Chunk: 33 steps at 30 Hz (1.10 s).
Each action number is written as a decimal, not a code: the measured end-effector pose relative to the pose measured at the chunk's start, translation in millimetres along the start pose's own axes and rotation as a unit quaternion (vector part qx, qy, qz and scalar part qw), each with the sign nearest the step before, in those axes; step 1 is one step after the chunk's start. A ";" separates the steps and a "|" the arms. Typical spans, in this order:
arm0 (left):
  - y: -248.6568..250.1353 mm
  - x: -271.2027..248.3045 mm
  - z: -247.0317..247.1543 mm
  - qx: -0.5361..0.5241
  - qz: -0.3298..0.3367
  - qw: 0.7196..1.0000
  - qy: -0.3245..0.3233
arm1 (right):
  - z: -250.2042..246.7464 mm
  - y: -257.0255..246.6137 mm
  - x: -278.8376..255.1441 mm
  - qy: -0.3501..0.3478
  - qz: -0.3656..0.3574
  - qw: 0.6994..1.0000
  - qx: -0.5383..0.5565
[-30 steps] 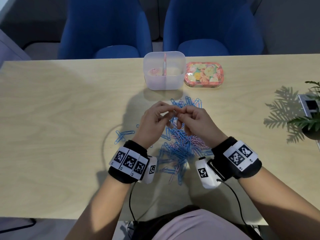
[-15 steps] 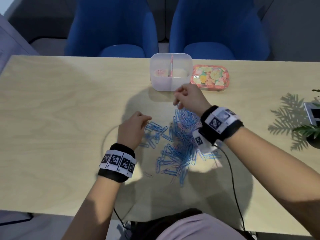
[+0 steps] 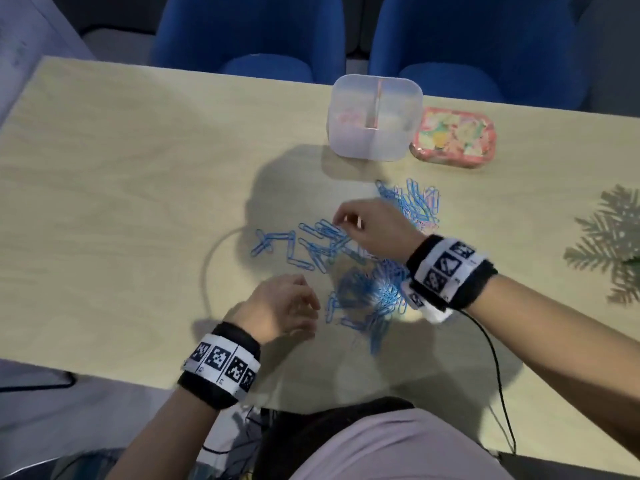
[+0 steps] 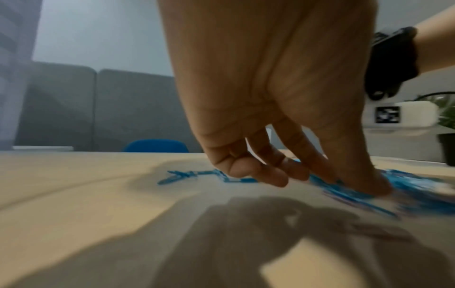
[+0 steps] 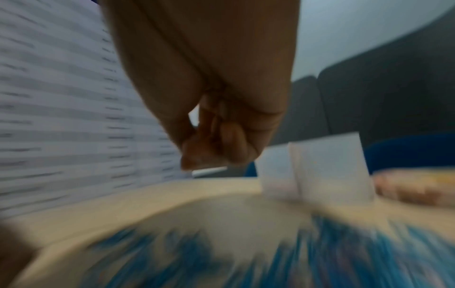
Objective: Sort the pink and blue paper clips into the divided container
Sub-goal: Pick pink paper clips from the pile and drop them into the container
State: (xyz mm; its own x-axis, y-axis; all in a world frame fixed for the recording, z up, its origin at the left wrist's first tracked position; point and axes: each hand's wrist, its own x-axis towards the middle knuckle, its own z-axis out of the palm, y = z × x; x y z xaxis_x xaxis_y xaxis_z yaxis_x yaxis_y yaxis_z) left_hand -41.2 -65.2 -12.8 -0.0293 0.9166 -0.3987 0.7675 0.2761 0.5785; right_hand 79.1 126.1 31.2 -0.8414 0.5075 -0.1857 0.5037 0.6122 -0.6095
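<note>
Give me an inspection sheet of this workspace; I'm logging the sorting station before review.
Surface: pale wooden table, shadowed near the middle.
Job's things: heap of blue and pink wire paper clips loose on the table; translucent divided plastic container at the far edge, pink clips in its left compartment.
Clutter: floral pink tin beside the container.
Hands: left hand loosely curled, holding nothing; right hand over the clips, grip unclear.
Cables: black cable from the right wrist.
Surroundings: blue upholstered chairs.
</note>
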 end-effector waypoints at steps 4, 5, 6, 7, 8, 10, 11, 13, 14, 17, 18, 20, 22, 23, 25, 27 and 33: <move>-0.6 2.7 10.1 0.022 0.000 0.999 -0.039 | 62.9 1.7 -50.8 -0.176 -0.090 0.976 -0.087; -0.5 4.0 10.1 0.027 0.001 0.999 -0.042 | 72.2 3.4 -55.0 -0.185 -0.091 0.974 -0.091; -0.2 4.6 10.3 0.031 0.002 0.998 -0.046 | 77.2 4.8 -57.6 -0.184 -0.083 0.975 -0.090; 1.6 4.8 10.0 0.035 0.003 0.998 -0.049 | 78.7 6.0 -58.8 -0.174 -0.076 0.978 -0.090; 3.2 5.2 10.5 0.038 0.001 0.998 -0.052 | 77.9 7.8 -59.6 -0.161 -0.071 0.980 -0.093; 6.7 5.7 11.8 0.047 0.001 0.998 -0.048 | 73.7 11.6 -62.2 -0.143 -0.065 0.983 -0.099; 8.6 6.0 12.4 0.042 0.004 0.998 -0.040 | 71.8 14.8 -63.4 -0.140 -0.061 0.982 -0.106; 13.3 7.1 12.5 -0.007 -0.002 1.000 -0.026 | 65.4 22.2 -66.9 -0.137 -0.049 0.983 -0.115; 15.5 8.6 11.9 -0.042 -0.014 0.999 -0.023 | 62.2 26.8 -69.1 -0.124 -0.042 0.985 -0.108; 19.0 13.9 11.2 -0.114 -0.053 0.992 -0.012 | 51.7 40.6 -79.3 -0.036 0.002 0.998 -0.061; 20.8 15.3 11.4 -0.117 -0.065 0.991 -0.009 | 48.4 42.7 -83.7 -0.002 0.020 0.999 -0.049; 23.5 16.6 12.8 -0.115 -0.076 0.990 0.000 | 45.1 41.0 -91.8 0.015 0.022 0.998 -0.051; 26.4 16.4 15.5 -0.101 -0.069 0.992 0.010 | 48.6 32.1 -99.1 -0.045 -0.014 0.997 -0.057; 27.0 15.6 18.3 -0.093 -0.062 0.994 0.019 | 52.8 27.1 -102.1 -0.080 -0.040 0.994 -0.056; 27.5 13.2 23.7 -0.074 -0.059 0.994 0.051 | 63.1 18.4 -106.3 -0.135 -0.078 0.985 -0.070; 27.1 13.1 29.9 -0.042 -0.081 0.992 0.093 | 71.1 13.0 -107.3 -0.177 -0.080 0.975 -0.113; 33.6 17.8 37.9 -0.018 -0.136 0.978 0.160 | 75.1 8.6 -109.3 -0.223 -0.046 0.956 -0.185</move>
State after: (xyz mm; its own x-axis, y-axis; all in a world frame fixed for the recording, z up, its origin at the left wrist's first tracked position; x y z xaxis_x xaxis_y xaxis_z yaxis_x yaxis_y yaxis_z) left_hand 8.3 -50.6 -27.4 -0.4321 0.8496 -0.3025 0.6808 0.5272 0.5085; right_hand 160.7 30.4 -11.6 -0.8438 0.1830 -0.5044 0.3891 0.8560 -0.3403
